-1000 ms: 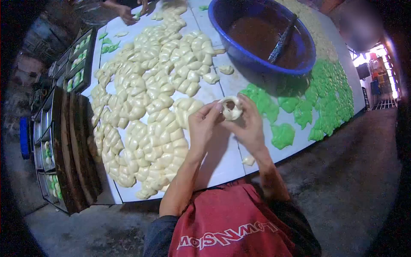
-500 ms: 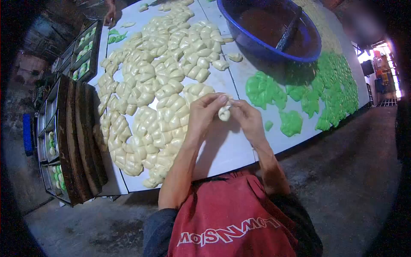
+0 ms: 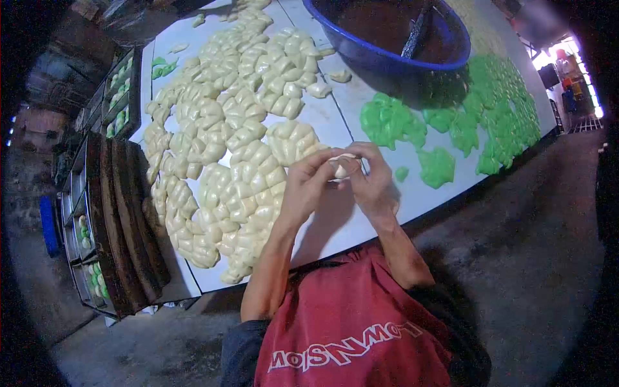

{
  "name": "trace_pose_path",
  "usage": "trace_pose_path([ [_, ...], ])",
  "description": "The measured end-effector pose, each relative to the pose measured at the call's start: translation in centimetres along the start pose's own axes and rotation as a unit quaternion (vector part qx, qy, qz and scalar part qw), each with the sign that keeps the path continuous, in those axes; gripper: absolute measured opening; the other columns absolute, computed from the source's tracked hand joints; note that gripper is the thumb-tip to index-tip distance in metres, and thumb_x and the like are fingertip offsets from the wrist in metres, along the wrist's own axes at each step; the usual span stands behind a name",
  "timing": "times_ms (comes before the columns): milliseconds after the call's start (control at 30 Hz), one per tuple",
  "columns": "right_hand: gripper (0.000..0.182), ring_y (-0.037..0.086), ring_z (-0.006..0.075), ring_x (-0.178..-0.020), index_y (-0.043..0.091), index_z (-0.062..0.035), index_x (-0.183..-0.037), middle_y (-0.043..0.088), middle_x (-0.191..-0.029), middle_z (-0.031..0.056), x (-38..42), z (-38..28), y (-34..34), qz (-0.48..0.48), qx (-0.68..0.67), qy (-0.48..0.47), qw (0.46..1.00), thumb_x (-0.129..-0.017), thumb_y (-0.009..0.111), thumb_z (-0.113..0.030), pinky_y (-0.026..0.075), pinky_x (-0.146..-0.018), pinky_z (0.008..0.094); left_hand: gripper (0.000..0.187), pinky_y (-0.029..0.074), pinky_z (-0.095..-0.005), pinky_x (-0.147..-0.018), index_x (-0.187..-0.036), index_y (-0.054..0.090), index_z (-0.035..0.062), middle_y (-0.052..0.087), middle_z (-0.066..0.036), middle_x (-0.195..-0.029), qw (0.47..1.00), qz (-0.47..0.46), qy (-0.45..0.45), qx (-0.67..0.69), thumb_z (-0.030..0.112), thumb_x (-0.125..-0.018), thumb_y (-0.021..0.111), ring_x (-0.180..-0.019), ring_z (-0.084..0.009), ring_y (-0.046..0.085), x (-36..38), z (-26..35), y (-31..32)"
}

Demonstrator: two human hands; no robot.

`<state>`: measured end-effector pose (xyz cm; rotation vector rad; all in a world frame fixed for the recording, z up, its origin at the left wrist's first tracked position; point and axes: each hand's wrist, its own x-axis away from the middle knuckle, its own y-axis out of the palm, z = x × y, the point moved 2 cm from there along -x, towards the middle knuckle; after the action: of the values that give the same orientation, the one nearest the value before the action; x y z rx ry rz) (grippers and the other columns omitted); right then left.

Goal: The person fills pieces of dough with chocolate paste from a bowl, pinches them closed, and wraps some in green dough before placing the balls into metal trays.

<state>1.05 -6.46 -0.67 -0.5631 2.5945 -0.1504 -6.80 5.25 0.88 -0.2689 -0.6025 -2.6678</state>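
Note:
A small piece of pale dough [image 3: 342, 169] is pinched between my two hands above the white table [image 3: 327, 222]. My left hand [image 3: 304, 182] grips its left side with thumb and fingers. From the other side, my right hand [image 3: 375, 187] presses its thumb over the piece and partly covers it. To the left of my hands spreads a thick layer of glossy, cream-coloured dough pieces [image 3: 242, 155]. Flattened green dough [image 3: 389, 126] lies on the table to the right.
A big blue basin [image 3: 393, 59] of brown filling stands at the back, a dark-handled tool [image 3: 414, 37] leaning in it. Stacked metal trays [image 3: 119, 219] rise at the table's left edge, some compartments holding green and white pieces. More trays [image 3: 121, 97] stand behind them.
My right thumb has come over the dough piece, which now shows less between my fingers. The view has shifted slightly, and another person's hand at the upper left is out of sight.

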Motion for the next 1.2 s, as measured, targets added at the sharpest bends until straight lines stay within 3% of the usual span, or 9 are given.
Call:
trace_pose_path([
  [67, 0.022, 0.063, 0.0199, -0.077, 0.058, -0.0038, -0.098, 0.064, -0.092, 0.0110, -0.2, 0.2, -0.5, 0.015, 0.039, -0.046, 0.998, -0.085, 0.072, -0.015, 0.051, -0.067, 0.0323, 0.032, 0.053, -0.0223, -0.068, -0.123, 0.061, -0.0005, 0.065, -0.005, -0.101, 0.999, -0.017, 0.040, -0.012, 0.011, -0.093, 0.061, -0.084, -0.0079, 0.061, 0.2, -1.1, 0.1],
  [200, 0.023, 0.060, 0.0185, -0.066, 0.059, -0.0023, -0.096, 0.064, -0.087, 0.0123, 0.2, 0.9, -0.9, -0.068, 0.087, 0.107, 0.988, -0.088, 0.070, -0.021, 0.048, -0.056, 0.0334, 0.031, 0.049, -0.0226, -0.068, -0.116, 0.065, -0.0015, 0.068, -0.004, -0.092, 0.994, -0.003, 0.039, -0.104, 0.015, -0.090, 0.068, -0.078, -0.0083, 0.060, 0.6, -1.5, 0.0],
  [400, 0.027, 0.065, 0.0250, -0.091, 0.064, -0.0037, -0.113, 0.065, -0.103, 0.0149, 1.8, -2.2, -2.4, -0.170, 0.022, 0.149, 0.974, -0.089, 0.066, -0.016, 0.052, -0.079, 0.0334, 0.031, 0.047, -0.0218, -0.064, -0.103, 0.069, -0.0037, 0.067, -0.002, -0.082, 0.993, 0.056, -0.060, -0.086, 0.025, -0.092, 0.065, -0.071, -0.0061, 0.057, 1.8, -2.2, -0.8],
  [567, 0.023, 0.064, 0.0270, -0.086, 0.066, -0.0073, -0.107, 0.064, -0.097, 0.0107, 4.6, -0.1, -3.0, -0.239, 0.136, 0.162, 0.948, -0.088, 0.065, -0.020, 0.052, -0.075, 0.0360, 0.033, 0.050, -0.0408, -0.079, -0.114, 0.066, 0.0072, 0.068, -0.017, -0.100, 0.887, 0.130, 0.051, -0.440, 0.030, -0.098, 0.050, -0.092, -0.0381, 0.064, 3.4, -2.6, -0.2],
  [600, 0.022, 0.064, 0.0278, -0.085, 0.066, -0.0082, -0.106, 0.063, -0.094, 0.0103, 5.0, 0.7, -2.9, -0.252, 0.182, 0.172, 0.935, -0.088, 0.064, -0.021, 0.052, -0.074, 0.0369, 0.030, 0.050, -0.0387, -0.079, -0.117, 0.065, 0.0086, 0.065, -0.016, -0.108, 0.847, 0.109, 0.101, -0.511, 0.027, -0.096, 0.053, -0.095, -0.0341, 0.064, 3.4, -2.8, -0.3],
  [633, 0.022, 0.063, 0.0303, -0.083, 0.066, -0.0105, -0.105, 0.061, -0.089, 0.0104, 5.1, 0.7, -2.8, -0.204, 0.191, 0.088, 0.956, -0.090, 0.060, -0.025, 0.052, -0.073, 0.0400, 0.029, 0.050, -0.0381, -0.081, -0.118, 0.066, 0.0109, 0.064, -0.014, -0.110, 0.844, 0.068, 0.088, -0.525, 0.026, -0.095, 0.056, -0.096, -0.0325, 0.064, 3.5, -2.8, -0.1],
  [767, 0.025, 0.064, 0.0323, -0.090, 0.067, -0.0091, -0.108, 0.065, -0.098, 0.0111, 3.7, 0.1, -5.2, -0.185, 0.230, 0.171, 0.940, -0.091, 0.059, -0.025, 0.051, -0.077, 0.0411, 0.027, 0.050, -0.0376, -0.081, -0.117, 0.068, 0.0168, 0.060, -0.009, -0.110, 0.780, 0.025, 0.080, -0.620, 0.022, -0.091, 0.061, -0.095, -0.0286, 0.062, 3.2, -4.0, 1.4],
  [967, 0.024, 0.067, 0.0263, -0.076, 0.067, -0.0062, -0.109, 0.068, -0.097, 0.0115, -1.3, 5.8, -14.7, 0.003, 0.344, 0.146, 0.927, -0.088, 0.066, -0.018, 0.052, -0.069, 0.0340, 0.032, 0.052, -0.0377, -0.082, -0.121, 0.064, 0.0153, 0.060, -0.012, -0.115, 0.810, 0.009, 0.026, -0.586, 0.021, -0.090, 0.064, -0.097, -0.0301, 0.063, 2.1, -3.0, 2.0],
  [1200, 0.031, 0.059, 0.0350, -0.097, 0.065, -0.0059, -0.110, 0.059, -0.100, 0.0167, -8.2, 9.3, -16.7, -0.129, 0.421, 0.057, 0.896, -0.085, 0.065, -0.025, 0.050, -0.083, 0.0443, 0.036, 0.053, -0.0391, -0.084, -0.119, 0.063, 0.0069, 0.060, -0.015, -0.118, 0.797, 0.011, 0.105, -0.595, 0.022, -0.087, 0.068, -0.102, -0.0328, 0.063, -3.2, -0.4, 5.1],
])
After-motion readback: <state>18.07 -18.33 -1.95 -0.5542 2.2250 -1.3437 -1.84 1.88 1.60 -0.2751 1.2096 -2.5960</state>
